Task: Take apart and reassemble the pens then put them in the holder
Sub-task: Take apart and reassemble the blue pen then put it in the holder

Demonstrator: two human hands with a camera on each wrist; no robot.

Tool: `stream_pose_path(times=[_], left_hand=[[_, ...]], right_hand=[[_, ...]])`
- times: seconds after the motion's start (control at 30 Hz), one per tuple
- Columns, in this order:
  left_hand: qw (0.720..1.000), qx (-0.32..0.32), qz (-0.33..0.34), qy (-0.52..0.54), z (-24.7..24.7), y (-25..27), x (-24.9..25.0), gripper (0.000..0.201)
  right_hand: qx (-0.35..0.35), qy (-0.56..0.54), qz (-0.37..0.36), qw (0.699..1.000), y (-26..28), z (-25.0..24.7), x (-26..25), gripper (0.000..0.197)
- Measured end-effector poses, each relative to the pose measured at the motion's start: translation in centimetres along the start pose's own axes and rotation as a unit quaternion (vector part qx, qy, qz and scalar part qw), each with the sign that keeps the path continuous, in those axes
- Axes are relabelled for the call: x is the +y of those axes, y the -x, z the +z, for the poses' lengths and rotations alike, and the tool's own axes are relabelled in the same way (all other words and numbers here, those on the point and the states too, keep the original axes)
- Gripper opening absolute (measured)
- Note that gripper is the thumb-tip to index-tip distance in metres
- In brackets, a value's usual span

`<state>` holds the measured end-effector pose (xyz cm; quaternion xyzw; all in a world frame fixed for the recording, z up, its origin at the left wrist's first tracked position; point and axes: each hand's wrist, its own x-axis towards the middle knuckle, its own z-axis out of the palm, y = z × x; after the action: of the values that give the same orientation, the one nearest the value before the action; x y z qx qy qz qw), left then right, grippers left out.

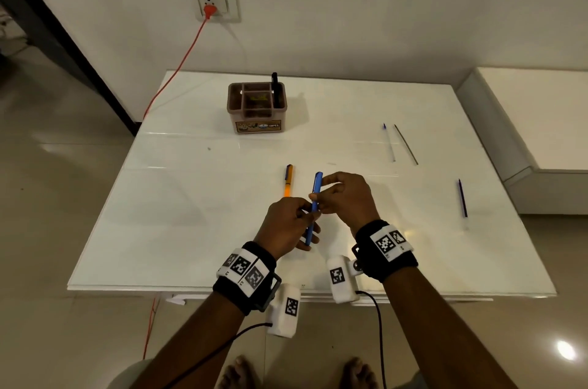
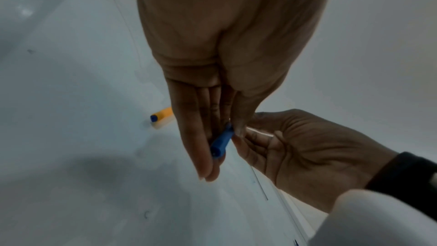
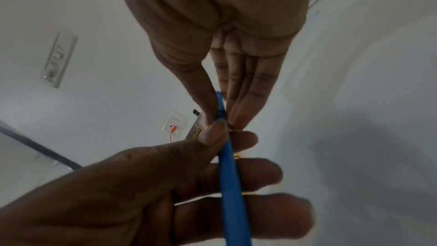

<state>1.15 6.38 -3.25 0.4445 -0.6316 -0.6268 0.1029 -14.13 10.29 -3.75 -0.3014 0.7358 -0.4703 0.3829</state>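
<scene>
Blue pen (image 1: 313, 208) is pinched over the desk (image 1: 191, 197): lower barrel by left hand (image 1: 286, 226), upper part, seemingly cap, by right hand (image 1: 346, 197).

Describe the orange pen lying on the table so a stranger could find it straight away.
Start at the white glossy table and find the brown plastic compartment holder near its far edge. Come toward the two hands; just left of the blue plastic pen they hold lies the orange plastic pen, flat on the surface. It is the only orange one, thicker than the thin refills at right.
</scene>
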Motion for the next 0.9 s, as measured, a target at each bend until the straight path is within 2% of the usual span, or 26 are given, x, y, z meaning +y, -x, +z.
stream_pose_path(times=[0.1,0.27,0.47,0.6,0.77,0.9], left_hand=[[0.999,0.027,0.011,-0.022,-0.2,0.0,0.1,0.023],[0.986,0.151,0.036,-0.062,-1.7,-0.6,-0.3,0.038],[0.971,0.188,0.028,-0.148,-3.4,-1.8,-1.3,0.021],[0.962,0.209,0.023,-0.175,-3.9,-1.9,-1.0,0.014],[0.957,0.223,0.013,-0.186,-4.4,-2.0,-1.6,0.012],[0.947,0.241,0.024,-0.212,-4.4,-2.1,-2.1,0.018]], right_hand=[[0.008,-0.034,-0.016,0.999,0.4,-0.2,-0.5,0.047],[0.092,0.004,-0.131,0.987,-1.7,-0.7,-3.8,0.040],[0.155,0.015,-0.263,0.952,-8.2,0.5,-11.3,0.033],[0.172,0.063,-0.333,0.925,-13.1,3.4,-16.3,0.031],[0.145,0.238,-0.302,0.911,-17.9,6.9,-17.5,0.031],[0.126,0.278,-0.230,0.924,-19.7,8.1,-15.2,0.034]])
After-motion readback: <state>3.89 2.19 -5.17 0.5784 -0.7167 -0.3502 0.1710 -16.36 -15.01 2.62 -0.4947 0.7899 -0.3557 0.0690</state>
